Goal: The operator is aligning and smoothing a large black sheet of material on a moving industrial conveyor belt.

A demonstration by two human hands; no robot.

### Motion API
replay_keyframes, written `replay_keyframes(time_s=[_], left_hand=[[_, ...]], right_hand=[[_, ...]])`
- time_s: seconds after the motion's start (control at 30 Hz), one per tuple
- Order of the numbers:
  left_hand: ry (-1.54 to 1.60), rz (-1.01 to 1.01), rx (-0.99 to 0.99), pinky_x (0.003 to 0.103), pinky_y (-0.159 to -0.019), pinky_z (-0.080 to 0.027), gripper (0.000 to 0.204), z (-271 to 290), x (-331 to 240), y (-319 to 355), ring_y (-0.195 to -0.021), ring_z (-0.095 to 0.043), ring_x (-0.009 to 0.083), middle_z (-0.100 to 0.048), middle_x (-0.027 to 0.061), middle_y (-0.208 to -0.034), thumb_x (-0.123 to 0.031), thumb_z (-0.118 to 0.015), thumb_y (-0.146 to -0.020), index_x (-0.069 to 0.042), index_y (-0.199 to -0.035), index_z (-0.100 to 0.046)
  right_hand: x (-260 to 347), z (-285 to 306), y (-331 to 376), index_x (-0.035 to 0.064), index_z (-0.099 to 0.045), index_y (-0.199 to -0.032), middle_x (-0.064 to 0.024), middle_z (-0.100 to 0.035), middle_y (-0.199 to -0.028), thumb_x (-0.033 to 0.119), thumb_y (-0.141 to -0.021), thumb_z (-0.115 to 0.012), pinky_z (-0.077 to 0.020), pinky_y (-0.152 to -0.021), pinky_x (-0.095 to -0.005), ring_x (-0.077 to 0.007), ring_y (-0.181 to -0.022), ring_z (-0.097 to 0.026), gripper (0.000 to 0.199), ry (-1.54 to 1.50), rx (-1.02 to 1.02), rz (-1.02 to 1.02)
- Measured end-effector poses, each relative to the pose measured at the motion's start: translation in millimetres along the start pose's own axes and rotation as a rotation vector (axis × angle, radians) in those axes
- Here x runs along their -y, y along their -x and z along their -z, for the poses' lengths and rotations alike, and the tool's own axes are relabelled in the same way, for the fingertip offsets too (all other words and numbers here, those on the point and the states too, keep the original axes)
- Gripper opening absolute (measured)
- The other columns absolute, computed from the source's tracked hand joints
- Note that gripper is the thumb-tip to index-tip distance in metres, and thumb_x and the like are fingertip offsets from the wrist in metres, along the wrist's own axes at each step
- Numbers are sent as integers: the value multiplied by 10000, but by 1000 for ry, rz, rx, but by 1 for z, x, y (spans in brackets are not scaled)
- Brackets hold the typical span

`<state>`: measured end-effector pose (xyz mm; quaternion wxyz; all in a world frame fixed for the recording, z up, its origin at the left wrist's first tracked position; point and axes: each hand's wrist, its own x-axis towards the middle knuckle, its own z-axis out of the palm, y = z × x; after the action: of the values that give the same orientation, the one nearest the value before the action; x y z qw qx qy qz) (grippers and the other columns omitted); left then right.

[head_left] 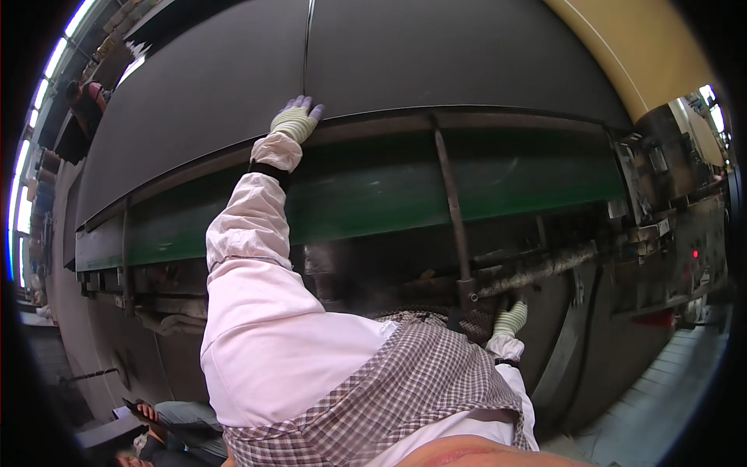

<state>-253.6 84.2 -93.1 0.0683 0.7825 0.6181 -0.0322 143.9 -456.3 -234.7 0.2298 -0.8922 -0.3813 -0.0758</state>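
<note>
My left hand [296,119], in a striped glove with purple fingertips, lies flat with its fingers spread at the near edge of a broad dark grey sheet [194,93]. It rests beside a narrow seam [308,47] that runs away from me between two dark stretches of sheet. Lower down on the right, my right hand [510,320], in a similar glove, hangs near a long rough roller or pipe [537,270] under the machine. Its fingers are small and partly lost against the dark, so their grip does not show.
A green belt [373,187] runs across below the sheet, crossed by an upright metal rod [453,198]. Yellow-tan material [622,47] curves at the far right. One person [87,105] stands far left; another [167,428] sits at lower left holding a dark flat object.
</note>
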Motion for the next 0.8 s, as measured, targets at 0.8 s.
replay_keyframes(time_s=[0.8], left_hand=[[146,-706,170,379,-1146,-239,743,17,-291,-41,-1403,-265,294,-327,131,-1505,-646,-385,-908,-89,-1397,-437]], right_hand=[[13,14,-8,83,-602,-879,-162,-603,-837,182,-794,-599,-461,-661,-485,-382,-748,-567,130,-175,55,-9]])
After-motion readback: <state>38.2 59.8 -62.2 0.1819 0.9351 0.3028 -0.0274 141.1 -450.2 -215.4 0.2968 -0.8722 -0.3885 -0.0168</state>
